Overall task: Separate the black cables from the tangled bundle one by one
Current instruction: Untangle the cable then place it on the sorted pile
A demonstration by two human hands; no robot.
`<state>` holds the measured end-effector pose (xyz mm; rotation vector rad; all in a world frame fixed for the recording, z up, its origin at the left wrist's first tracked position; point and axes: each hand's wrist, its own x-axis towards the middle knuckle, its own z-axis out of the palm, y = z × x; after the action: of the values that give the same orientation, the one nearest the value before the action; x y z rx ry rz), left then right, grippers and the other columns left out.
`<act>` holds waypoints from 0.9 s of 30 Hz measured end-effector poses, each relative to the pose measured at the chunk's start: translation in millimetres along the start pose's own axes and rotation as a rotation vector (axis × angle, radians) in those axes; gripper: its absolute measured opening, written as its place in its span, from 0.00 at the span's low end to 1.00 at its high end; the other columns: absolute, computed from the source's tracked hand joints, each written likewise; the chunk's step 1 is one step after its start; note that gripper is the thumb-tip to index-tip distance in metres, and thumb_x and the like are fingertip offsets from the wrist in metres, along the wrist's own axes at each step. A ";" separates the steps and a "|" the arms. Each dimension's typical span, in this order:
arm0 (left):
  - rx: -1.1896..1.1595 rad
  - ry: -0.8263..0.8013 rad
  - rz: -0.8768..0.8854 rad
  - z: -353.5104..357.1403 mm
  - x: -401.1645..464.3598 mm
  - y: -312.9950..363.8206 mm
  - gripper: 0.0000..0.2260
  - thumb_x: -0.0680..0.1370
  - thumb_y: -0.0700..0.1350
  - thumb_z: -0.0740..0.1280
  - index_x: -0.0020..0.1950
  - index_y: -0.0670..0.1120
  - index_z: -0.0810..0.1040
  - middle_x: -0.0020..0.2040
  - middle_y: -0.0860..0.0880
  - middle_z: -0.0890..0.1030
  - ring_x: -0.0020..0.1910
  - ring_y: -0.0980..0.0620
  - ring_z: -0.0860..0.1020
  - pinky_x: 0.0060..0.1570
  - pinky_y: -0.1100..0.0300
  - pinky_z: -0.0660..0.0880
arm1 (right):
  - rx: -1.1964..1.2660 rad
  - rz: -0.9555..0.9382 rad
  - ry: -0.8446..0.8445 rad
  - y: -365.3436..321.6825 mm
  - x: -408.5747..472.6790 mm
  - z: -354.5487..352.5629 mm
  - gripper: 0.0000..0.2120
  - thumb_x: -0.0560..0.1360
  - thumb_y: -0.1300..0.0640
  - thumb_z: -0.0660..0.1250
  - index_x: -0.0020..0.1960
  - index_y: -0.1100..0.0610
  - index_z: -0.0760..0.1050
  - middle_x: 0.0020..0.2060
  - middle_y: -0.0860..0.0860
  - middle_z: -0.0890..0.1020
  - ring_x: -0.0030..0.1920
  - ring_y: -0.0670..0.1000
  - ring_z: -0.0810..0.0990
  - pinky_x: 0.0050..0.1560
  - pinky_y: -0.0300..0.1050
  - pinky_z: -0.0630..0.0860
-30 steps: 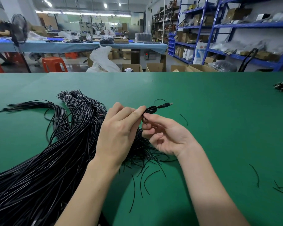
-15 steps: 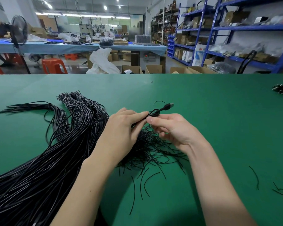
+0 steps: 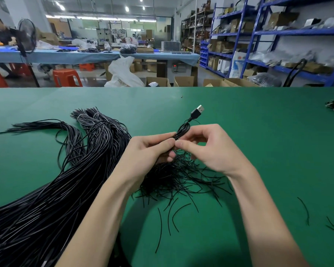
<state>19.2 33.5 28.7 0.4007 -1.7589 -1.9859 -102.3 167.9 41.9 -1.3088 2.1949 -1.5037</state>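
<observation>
1. Two hands meet just past the pile of short black bits (image 3: 181, 176): your left hand (image 3: 150, 151) and your right hand (image 3: 206, 149) both pinch one looped black cable (image 3: 182, 130).
2. Its plug (image 3: 197, 111) sticks up, away from the pile.
3. Pull too fast and the loop could catch on the big bundle (image 3: 46, 199) left of the pile, and tangle again.
4. Compared with a moment ago, the plug now points up higher, not sideways.
</observation>
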 end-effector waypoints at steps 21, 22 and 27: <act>-0.392 -0.019 -0.112 3.1 1.6 -2.2 0.09 0.69 0.42 0.74 0.48 0.41 0.86 0.40 0.47 0.84 0.34 0.56 0.81 0.37 0.67 0.79 | 0.260 0.197 -0.171 -11.6 -6.4 -15.6 0.07 0.77 0.52 0.73 0.49 0.55 0.85 0.46 0.51 0.88 0.41 0.47 0.85 0.41 0.40 0.81; -0.448 -0.016 -0.129 2.8 2.1 -2.5 0.08 0.68 0.42 0.74 0.46 0.42 0.87 0.40 0.47 0.84 0.34 0.56 0.81 0.37 0.66 0.79 | 0.362 0.268 -0.189 -10.8 -7.4 -14.3 0.07 0.79 0.52 0.71 0.49 0.55 0.85 0.46 0.52 0.88 0.41 0.46 0.85 0.38 0.38 0.80; -0.527 -0.027 -0.171 0.7 2.0 -4.6 0.08 0.67 0.43 0.76 0.45 0.43 0.88 0.40 0.47 0.84 0.35 0.56 0.82 0.37 0.67 0.80 | 0.568 0.364 -0.216 -4.7 -4.2 -5.2 0.09 0.79 0.53 0.70 0.43 0.53 0.87 0.47 0.53 0.88 0.35 0.43 0.82 0.29 0.32 0.74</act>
<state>16.5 33.4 24.5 0.3518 -1.1747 -2.4784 -100.2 174.0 46.9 -0.7935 1.5895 -1.5799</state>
